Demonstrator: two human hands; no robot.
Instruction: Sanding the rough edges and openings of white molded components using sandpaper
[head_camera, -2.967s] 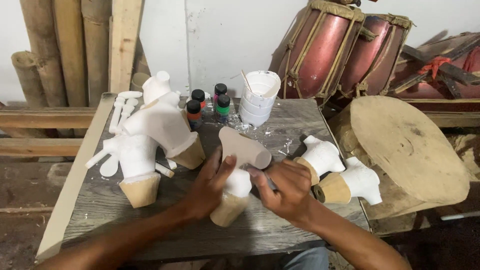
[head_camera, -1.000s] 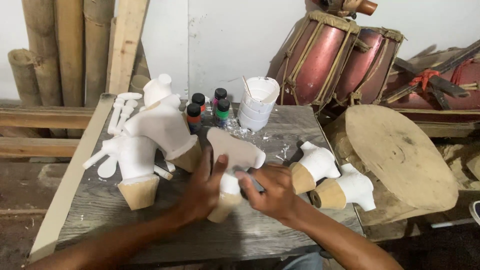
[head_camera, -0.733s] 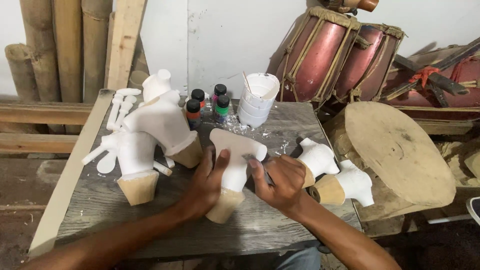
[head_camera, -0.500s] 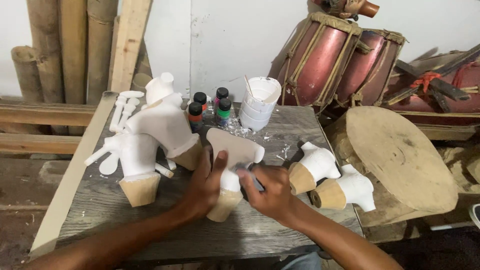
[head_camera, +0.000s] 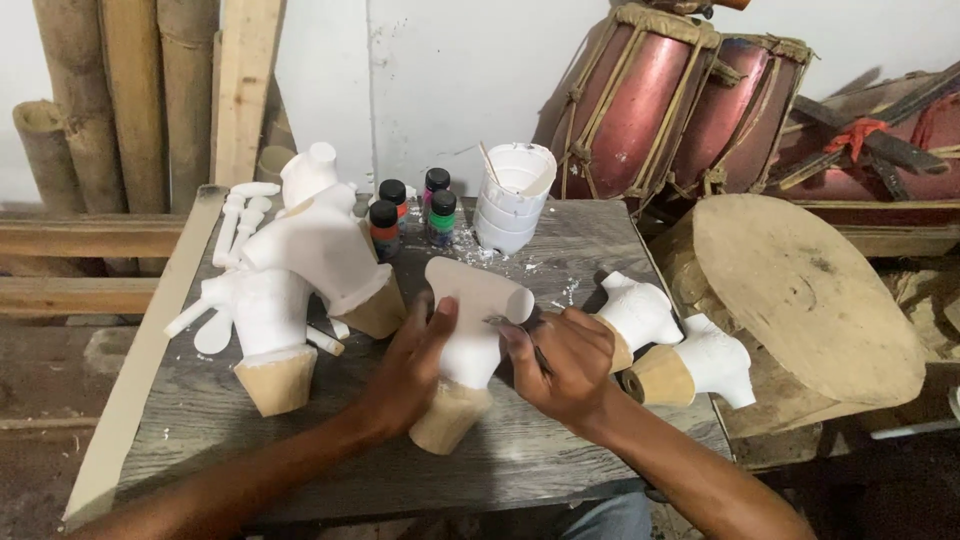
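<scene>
A white-painted carved figure (head_camera: 468, 330) with a bare wooden base lies tilted on the grey wooden table (head_camera: 560, 250). My left hand (head_camera: 410, 365) grips its left side. Against the figure's right side, my right hand (head_camera: 560, 365) pinches a thin brush (head_camera: 515, 335). Both hands are at the table's front centre.
Two white figures (head_camera: 300, 270) stand at the left, two more (head_camera: 680, 345) lie at the right. Small paint bottles (head_camera: 410, 210) and a white cup (head_camera: 512, 195) sit at the back. Drums (head_camera: 660, 100), a round wooden slab (head_camera: 800, 290) and bamboo poles (head_camera: 130, 90) surround the table.
The figure has stayed between my hands, tilting slightly. My right hand has shifted a little along its right side with the brush.
</scene>
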